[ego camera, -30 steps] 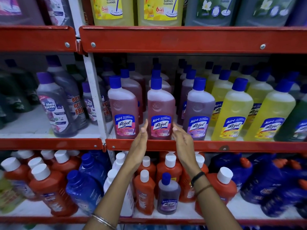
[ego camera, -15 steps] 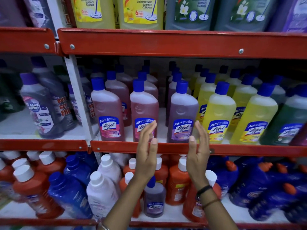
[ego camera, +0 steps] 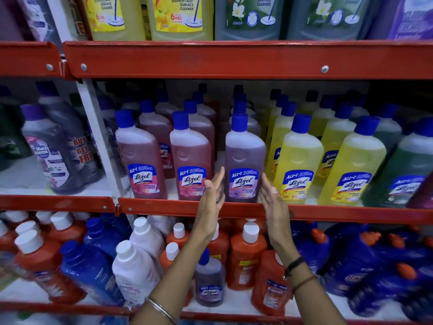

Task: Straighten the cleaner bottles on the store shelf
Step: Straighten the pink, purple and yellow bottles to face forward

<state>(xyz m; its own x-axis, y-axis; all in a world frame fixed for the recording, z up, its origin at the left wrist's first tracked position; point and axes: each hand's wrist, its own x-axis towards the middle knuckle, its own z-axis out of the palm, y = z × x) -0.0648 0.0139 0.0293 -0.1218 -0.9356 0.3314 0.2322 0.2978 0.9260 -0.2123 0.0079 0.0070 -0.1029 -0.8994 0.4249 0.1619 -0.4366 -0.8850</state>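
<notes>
A purple cleaner bottle (ego camera: 244,158) with a blue cap stands upright at the front of the middle shelf (ego camera: 164,206). My left hand (ego camera: 212,202) is raised flat by its left side and my right hand (ego camera: 273,202) by its right side, palms facing each other; I cannot tell whether the fingertips touch the bottle. Two pink cleaner bottles (ego camera: 192,158) (ego camera: 140,156) stand to its left. Yellow cleaner bottles (ego camera: 297,160) (ego camera: 353,165) stand to its right. More rows stand behind them.
A white upright post (ego camera: 98,137) splits the shelf; grey-purple bottles (ego camera: 50,148) stand left of it. Large yellow and green bottles fill the top shelf (ego camera: 234,59). Orange (ego camera: 246,259), white and blue bottles crowd the lower shelf, and a small purple bottle (ego camera: 209,282) stands near its front.
Both hands have shifted right from the second pink bottle to either side of the purple bottle. The view has shifted right with them.
</notes>
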